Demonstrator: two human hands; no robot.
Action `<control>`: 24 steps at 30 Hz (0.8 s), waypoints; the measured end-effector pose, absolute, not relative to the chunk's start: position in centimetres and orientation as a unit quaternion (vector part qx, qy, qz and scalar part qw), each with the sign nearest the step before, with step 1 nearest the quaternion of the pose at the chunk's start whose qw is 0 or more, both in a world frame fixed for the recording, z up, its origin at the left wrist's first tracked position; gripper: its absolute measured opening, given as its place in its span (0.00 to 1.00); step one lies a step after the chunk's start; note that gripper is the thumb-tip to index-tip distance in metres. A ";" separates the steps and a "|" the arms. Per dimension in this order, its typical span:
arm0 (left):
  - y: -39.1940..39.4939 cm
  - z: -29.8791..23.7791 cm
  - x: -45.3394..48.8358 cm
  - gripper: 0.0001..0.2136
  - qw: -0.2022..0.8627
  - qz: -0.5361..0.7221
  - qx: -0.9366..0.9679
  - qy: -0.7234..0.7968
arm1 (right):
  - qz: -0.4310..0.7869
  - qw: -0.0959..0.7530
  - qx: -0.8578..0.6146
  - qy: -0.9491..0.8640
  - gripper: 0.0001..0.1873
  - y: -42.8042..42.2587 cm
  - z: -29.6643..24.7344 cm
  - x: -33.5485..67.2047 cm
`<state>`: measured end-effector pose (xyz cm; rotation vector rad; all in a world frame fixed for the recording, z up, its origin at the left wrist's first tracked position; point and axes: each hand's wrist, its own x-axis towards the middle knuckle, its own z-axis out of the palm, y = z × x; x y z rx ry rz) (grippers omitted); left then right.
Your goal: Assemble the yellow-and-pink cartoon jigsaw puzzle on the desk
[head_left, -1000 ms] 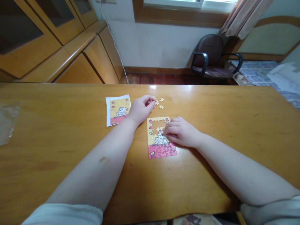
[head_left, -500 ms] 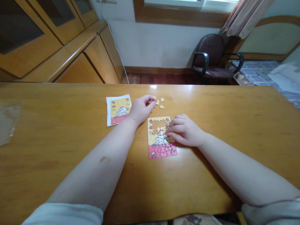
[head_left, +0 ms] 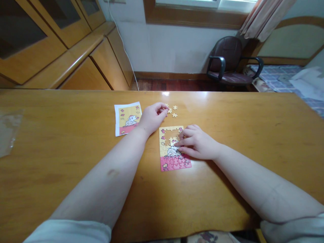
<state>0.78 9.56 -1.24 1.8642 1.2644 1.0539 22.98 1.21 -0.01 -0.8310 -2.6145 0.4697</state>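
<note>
The jigsaw puzzle (head_left: pixel 174 164) lies partly assembled on the table, pink at the bottom, a white cartoon animal in the middle, with a gap in its yellow upper part. Over its right side is my right hand (head_left: pixel 196 143), fingers curved and slightly apart, fingertips touching the puzzle around the animal; they cover some of it. My left hand (head_left: pixel 154 116) rests beyond the puzzle's upper left, thumb and fingers pinched together beside several loose yellow puzzle pieces (head_left: pixel 174 115). Whether a piece is between those fingertips is hidden.
A paper reference picture (head_left: pixel 128 118) lies left of the puzzle, partly behind my left forearm. Clear plastic wrapping (head_left: pixel 9 131) is at the table's left edge. Past the wooden table (head_left: pixel 76 162) stand an office chair (head_left: pixel 227 60), cabinets (head_left: pixel 76 50) and a bed (head_left: pixel 283 76).
My right hand has moved slightly left over the puzzle, its fingertips now further onto the animal picture. The left hand and loose pieces look unchanged.
</note>
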 end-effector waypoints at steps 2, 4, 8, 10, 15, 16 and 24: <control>9.6 -1.3 0.8 0.06 0.322 0.400 0.711 0.481 | 0.169 0.173 -0.295 -0.924 0.15 1.2 0.1 22.9; 9.6 -1.3 0.8 0.06 0.322 0.401 0.710 0.481 | 0.170 0.171 -0.296 -0.924 0.16 1.1 0.1 22.8; 9.6 -1.2 0.8 0.06 0.321 0.401 0.710 0.482 | 0.173 0.163 -0.294 -0.926 0.16 1.1 0.2 22.7; 9.5 -1.2 0.9 0.06 0.321 0.398 0.711 0.483 | 0.176 0.155 -0.293 -0.927 0.17 1.0 0.2 22.7; 9.5 -1.1 0.9 0.06 0.318 0.398 0.714 0.480 | 0.181 0.147 -0.293 -0.927 0.19 0.9 0.3 22.5; 9.5 -1.1 0.9 0.06 0.317 0.399 0.715 0.479 | 0.182 0.145 -0.292 -0.928 0.19 0.9 0.3 22.5; 9.6 -1.2 0.8 0.06 0.325 0.401 0.708 0.482 | 0.185 0.135 -0.296 -0.927 0.22 0.8 0.3 22.4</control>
